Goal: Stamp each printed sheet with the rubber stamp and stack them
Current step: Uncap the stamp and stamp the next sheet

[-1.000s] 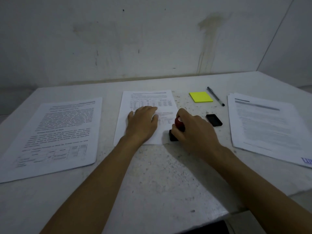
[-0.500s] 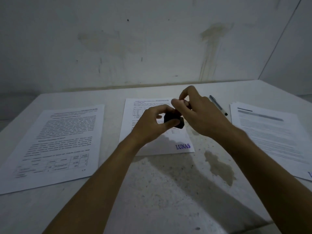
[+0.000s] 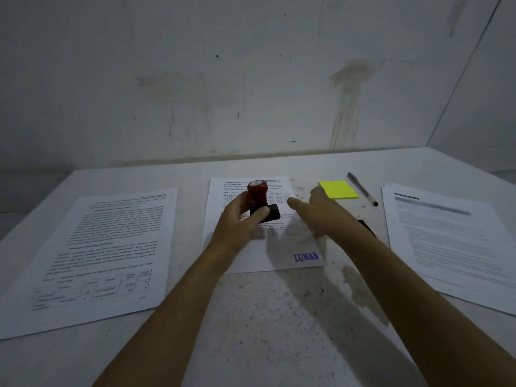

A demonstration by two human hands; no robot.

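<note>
The left hand [image 3: 240, 219] grips the rigid, light rubber stamp [image 3: 261, 201] by its black base; the right hand [image 3: 321, 216], fingers extended, holds nothing; the stamped sheet [image 3: 279, 255] is thin, limp paper, probably best lifted by an edge.

A plain office-like paperwork corner is suggested: printed white paper sheets [image 3: 103, 255] are laid out on a speckled pale stone worktop [image 3: 279, 325] beside a yellow sticky-note pad [image 3: 338, 189] and black pen [image 3: 362, 189], against stained bare white walls [image 3: 251, 79]
</note>
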